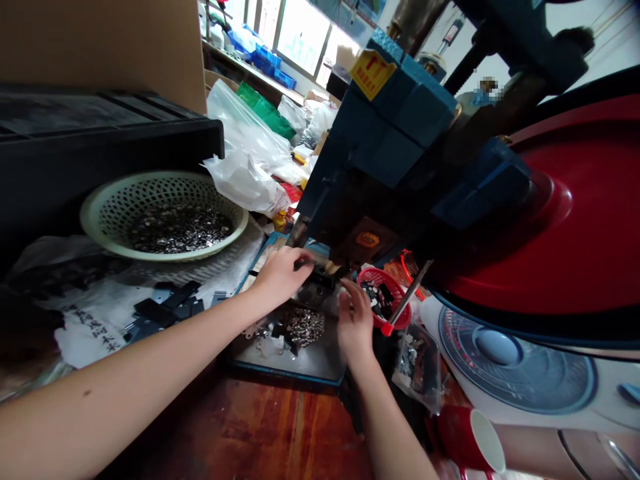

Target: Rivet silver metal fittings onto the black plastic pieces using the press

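Note:
Beneath the head of a blue press (370, 147), my left hand (284, 275) reaches to the left side of a dark metal block (323, 275), its fingers curled together; what they hold, if anything, is too small to tell. My right hand (355, 317) is at the block's right side, fingers bent and slightly blurred, their tips partly hidden. A pile of small shiny metal parts (306, 327) lies on the press's metal base plate (320, 363) between my forearms, with white and dark flat pieces (273, 343) to its left.
A green woven basket (165, 250) of metal pieces stands at left, near dark flat plates (167, 307). On the right are a red basket (385, 300), a red-tipped lever (407, 297), a plastic box (417, 367), a large red wheel (565, 227), a fan (515, 360) and a red mug (457, 437).

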### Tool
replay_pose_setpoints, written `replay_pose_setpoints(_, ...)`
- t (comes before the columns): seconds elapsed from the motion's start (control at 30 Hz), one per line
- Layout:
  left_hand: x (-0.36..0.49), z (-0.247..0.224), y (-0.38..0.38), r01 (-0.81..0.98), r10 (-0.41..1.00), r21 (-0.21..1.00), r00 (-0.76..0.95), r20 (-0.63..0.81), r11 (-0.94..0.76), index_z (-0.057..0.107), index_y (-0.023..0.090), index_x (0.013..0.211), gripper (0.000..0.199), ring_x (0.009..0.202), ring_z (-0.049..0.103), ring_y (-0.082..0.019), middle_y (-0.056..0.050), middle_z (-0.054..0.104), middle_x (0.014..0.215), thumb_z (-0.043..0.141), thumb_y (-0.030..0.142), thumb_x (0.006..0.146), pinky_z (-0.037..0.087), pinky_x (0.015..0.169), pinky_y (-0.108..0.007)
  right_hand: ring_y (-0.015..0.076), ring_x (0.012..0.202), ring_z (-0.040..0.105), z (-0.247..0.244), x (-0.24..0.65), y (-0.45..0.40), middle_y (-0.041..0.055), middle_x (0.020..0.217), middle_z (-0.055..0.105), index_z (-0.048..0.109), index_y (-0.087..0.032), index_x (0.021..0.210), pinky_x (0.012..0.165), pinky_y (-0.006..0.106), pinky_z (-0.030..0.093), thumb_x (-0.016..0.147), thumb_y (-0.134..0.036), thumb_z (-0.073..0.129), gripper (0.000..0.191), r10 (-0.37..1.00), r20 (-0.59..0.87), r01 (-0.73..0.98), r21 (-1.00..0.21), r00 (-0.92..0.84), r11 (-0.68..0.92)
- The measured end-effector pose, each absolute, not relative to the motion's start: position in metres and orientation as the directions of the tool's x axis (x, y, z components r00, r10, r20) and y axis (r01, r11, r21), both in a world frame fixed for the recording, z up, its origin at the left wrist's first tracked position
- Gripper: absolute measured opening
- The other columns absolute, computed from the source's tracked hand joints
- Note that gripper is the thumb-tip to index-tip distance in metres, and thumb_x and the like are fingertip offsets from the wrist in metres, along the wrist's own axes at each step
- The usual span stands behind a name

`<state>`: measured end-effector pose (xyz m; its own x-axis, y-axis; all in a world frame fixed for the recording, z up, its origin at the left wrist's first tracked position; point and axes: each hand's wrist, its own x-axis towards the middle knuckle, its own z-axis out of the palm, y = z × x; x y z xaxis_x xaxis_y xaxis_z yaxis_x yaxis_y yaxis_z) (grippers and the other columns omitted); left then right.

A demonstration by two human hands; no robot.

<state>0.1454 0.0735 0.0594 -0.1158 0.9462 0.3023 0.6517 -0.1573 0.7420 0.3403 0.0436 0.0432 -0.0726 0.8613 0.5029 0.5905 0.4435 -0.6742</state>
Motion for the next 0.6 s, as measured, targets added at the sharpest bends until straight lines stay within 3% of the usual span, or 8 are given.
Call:
replay_pose_setpoints(0.1,0.135,0.062,0.057,0.606,0.931,0.781,-0.177,0.318,-0.151,0.066,0.022,0.098,0.024,0.094,0.058,-0.022,-0.004,0.065,0.094,0.052,0.032,0.081,0.045,0.084,-0.035,0.0201,0.087,0.064,0.034,0.363,0.019,0.0077,0.093,0.068,0.064,-0.019,0.102,0.082,0.038,0.048,0.092,-0.052,0.038,0.044,0.926,0.275,0.217,-0.951,0.258,0.222)
replay_pose_setpoints(0.2,0.126,0.059,0.039,0.565,0.931,0.815,-0.213,0.297,-0.131,0.065,0.022,0.096,0.022,0.091,0.058,-0.021,-0.003,0.064,0.094,0.053,0.032,0.081,0.045,0.084,-0.034,0.0188,0.077,0.064,0.034,0.38,-0.003,0.0051,0.082,0.068,0.065,-0.021,0.093,0.076,0.038,0.05,0.09,-0.062,0.03,0.054,0.927,0.195,-0.087,-0.968,0.319,0.234)
replay_pose_setpoints(0.37,0.115,0.048,0.013,0.56,0.943,0.823,-0.212,0.256,-0.098,0.065,0.023,0.096,0.023,0.094,0.057,-0.022,-0.003,0.063,0.099,0.052,0.034,0.081,0.045,0.082,-0.035,0.017,0.076,0.063,0.04,0.385,-0.007,0.0033,0.082,0.068,0.066,-0.02,0.086,0.075,0.035,0.049,0.082,-0.048,0.06,0.03,0.927,0.212,-0.152,-0.951,0.31,0.269)
replay_pose_setpoints(0.6,0.099,0.046,-0.01,0.595,0.944,0.801,-0.226,0.242,-0.063,0.065,0.024,0.096,0.023,0.096,0.056,-0.023,-0.003,0.063,0.098,0.05,0.036,0.083,0.044,0.081,-0.034,0.0168,0.075,0.062,0.026,0.377,-0.001,0.0036,0.085,0.067,0.067,-0.019,0.087,0.074,0.035,0.048,0.083,-0.051,0.055,0.034,0.916,0.242,-0.186,-0.932,0.319,0.311)
